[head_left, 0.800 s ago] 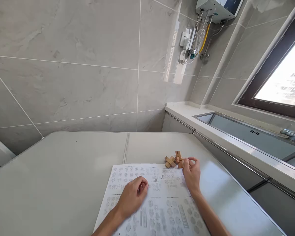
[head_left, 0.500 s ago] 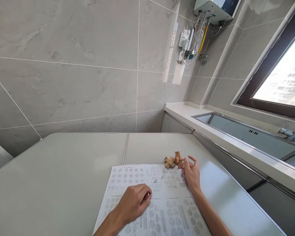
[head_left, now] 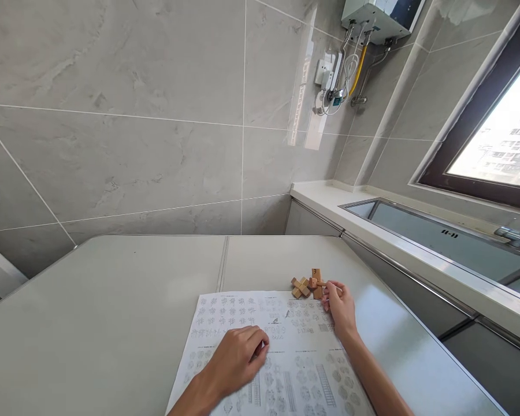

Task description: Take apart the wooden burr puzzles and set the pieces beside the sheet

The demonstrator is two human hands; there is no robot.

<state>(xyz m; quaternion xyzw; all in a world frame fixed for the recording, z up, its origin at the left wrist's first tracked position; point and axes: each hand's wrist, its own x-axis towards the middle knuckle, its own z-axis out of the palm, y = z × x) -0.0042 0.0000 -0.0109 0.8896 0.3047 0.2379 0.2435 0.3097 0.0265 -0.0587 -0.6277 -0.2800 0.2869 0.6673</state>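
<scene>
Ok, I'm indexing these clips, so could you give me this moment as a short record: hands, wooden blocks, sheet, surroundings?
Left hand: loosely curled over the sheet, no object visible in it
Right hand: at the thin rod jutting from the darker block; grip unclear
Darker block: at the sheet's far edge
Lighter block: left of the darker block
Sheet: white, printed figures, on the table
Surroundings: sink at right, tiled wall behind

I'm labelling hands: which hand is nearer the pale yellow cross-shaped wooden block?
Right. The right hand lies right of the block, past the brown wooden piece; the left hand is farther, lower left, over the white printed paper.
</scene>
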